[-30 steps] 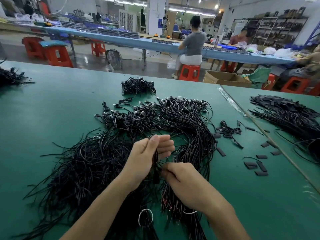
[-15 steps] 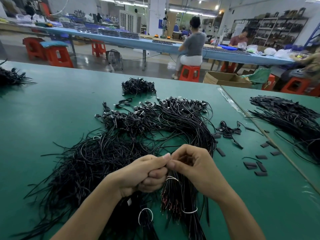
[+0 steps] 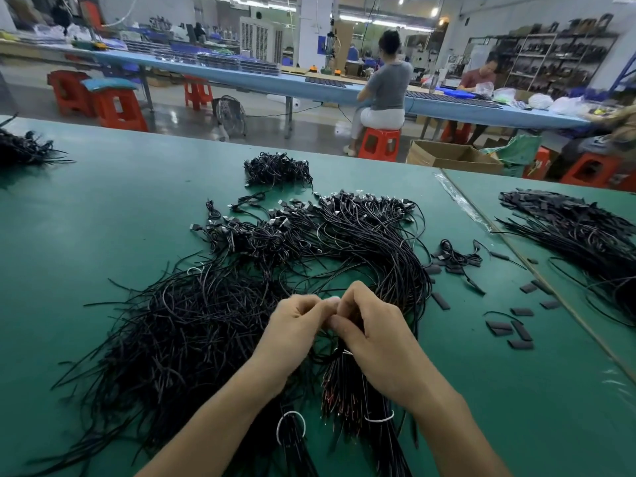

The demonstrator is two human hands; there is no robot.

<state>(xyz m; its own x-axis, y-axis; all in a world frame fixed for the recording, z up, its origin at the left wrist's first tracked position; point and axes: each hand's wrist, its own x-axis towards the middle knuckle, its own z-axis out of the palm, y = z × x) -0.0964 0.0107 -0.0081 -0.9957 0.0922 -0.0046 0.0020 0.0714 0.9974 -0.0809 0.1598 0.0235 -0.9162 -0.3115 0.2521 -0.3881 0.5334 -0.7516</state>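
Head view, lower centre: left hand [image 3: 292,333] and right hand [image 3: 377,342], apart a second ago, now curled fingertip to fingertip, pinching a cable end mostly hidden between them, above the tied cable bundle [image 3: 347,387] on the green table [image 3: 103,218]; fitting judged under way.

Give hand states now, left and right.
Left hand: closed, pinching a cable, mostly hidden.
Right hand: closed, gripping the same cable.

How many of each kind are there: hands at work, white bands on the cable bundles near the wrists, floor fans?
Hands: 2 (left hand, right hand)
White bands on cable bundles: 2
Floor fans: 1
Total: 5
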